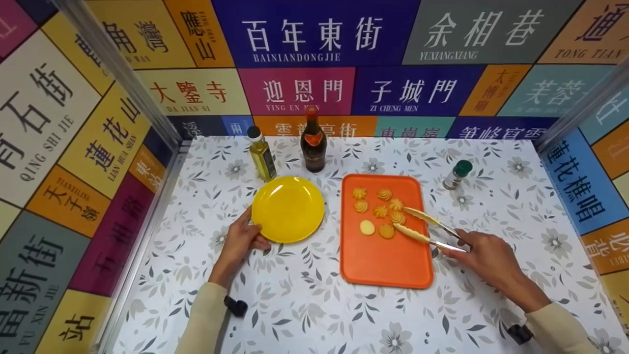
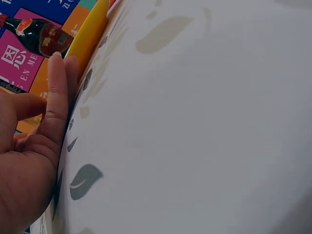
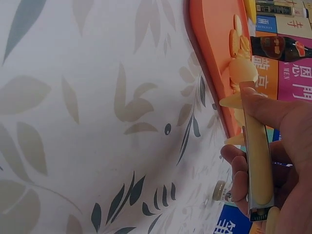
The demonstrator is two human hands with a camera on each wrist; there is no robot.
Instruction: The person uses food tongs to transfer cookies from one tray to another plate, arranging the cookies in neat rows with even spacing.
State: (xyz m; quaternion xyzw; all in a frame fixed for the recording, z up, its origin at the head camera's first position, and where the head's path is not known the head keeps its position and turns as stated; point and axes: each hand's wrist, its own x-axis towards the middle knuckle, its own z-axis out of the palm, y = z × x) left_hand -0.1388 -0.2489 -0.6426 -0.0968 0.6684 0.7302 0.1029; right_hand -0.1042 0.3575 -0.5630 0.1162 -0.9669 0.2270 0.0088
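Observation:
My left hand (image 1: 243, 236) holds the near-left rim of a round yellow plate (image 1: 288, 209), thumb over its edge. In the left wrist view its longer fingers (image 2: 57, 87) lie straight, low along the tabletop. My right hand (image 1: 491, 258) grips a pair of metal tongs (image 1: 444, 230) with pale yellow tips. The tongs are spread, their tips either side of a swirled cookie (image 1: 397, 217) on an orange tray (image 1: 385, 263). Several other piped cookies (image 1: 381, 211) lie near it, along with a pale flat cookie (image 1: 367, 227) and a browner one (image 1: 386, 231).
Behind the plate stand an oil bottle (image 1: 264, 156) with a black cap and a dark sauce bottle (image 1: 313, 145). A small green-capped shaker (image 1: 457, 175) stands right of the tray. Printed panels (image 1: 314, 32) enclose the leaf-patterned table (image 1: 304, 305) at the back and sides.

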